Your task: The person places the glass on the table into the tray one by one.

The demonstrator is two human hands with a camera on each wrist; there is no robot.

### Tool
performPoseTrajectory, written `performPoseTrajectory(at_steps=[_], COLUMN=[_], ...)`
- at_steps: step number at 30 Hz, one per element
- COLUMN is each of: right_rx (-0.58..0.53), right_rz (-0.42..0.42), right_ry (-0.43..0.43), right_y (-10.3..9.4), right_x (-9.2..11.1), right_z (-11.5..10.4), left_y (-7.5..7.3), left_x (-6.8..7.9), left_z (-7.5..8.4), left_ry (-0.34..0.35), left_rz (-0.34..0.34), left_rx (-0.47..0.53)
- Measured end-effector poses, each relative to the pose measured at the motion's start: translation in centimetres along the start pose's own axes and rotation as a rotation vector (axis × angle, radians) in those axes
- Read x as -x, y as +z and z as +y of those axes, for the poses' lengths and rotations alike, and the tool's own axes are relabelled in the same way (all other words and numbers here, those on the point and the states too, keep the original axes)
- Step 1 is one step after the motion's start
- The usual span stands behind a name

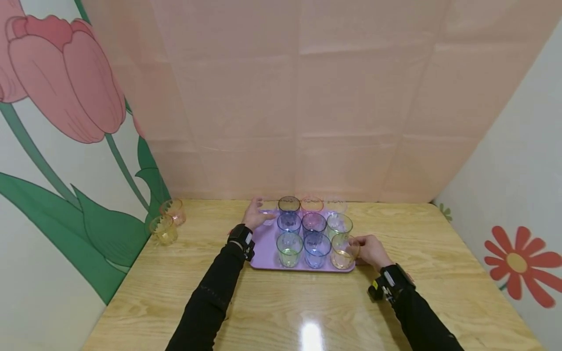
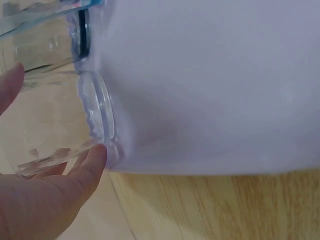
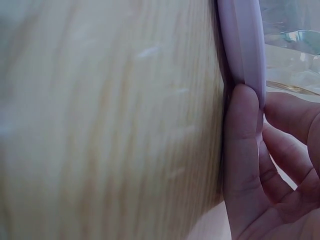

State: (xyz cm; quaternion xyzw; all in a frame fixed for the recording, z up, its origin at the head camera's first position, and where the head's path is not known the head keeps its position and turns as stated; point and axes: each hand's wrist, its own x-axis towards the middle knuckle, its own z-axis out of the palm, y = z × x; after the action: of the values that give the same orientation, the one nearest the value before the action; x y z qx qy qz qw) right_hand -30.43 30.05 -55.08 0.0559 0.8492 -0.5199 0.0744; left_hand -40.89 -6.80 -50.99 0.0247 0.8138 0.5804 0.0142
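Observation:
A purple tray lies on the wooden table, carrying several see-through tinted glasses in rows. At its back left corner my left hand holds a clear glass, thumb on one side and fingers on the other. The glass stands on the tray's surface beside another glass. My right hand is at the front right corner, pinching the tray's rim between thumb and finger. A yellow glass stands close by those fingers. Green and blue glasses share its front row.
A pink glass and another yellow glass stand on the table by the left wall. A peach cloth hangs behind the table's back edge. Painted walls close in both sides.

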Motion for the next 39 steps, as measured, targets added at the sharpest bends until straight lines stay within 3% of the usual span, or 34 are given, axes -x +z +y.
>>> performPoseTrajectory(at_steps=[14, 26, 39], right_rx=[-0.018, -0.023, -0.016], right_rz=[0.003, 0.012, 0.014], right_ry=[0.000, -0.019, -0.014], right_y=[0.10, 0.15, 0.09], right_x=[0.13, 0.04, 0.09], right_z=[-0.02, 0.23, 0.04], left_y=[0.06, 0.00, -0.14], left_x=[0.03, 0.05, 0.28], left_z=[0.08, -0.19, 0.32], left_ry=[-0.016, 0.025, 0.000], left_rz=[0.006, 0.002, 0.019], left_rx=[-0.017, -0.009, -0.048])
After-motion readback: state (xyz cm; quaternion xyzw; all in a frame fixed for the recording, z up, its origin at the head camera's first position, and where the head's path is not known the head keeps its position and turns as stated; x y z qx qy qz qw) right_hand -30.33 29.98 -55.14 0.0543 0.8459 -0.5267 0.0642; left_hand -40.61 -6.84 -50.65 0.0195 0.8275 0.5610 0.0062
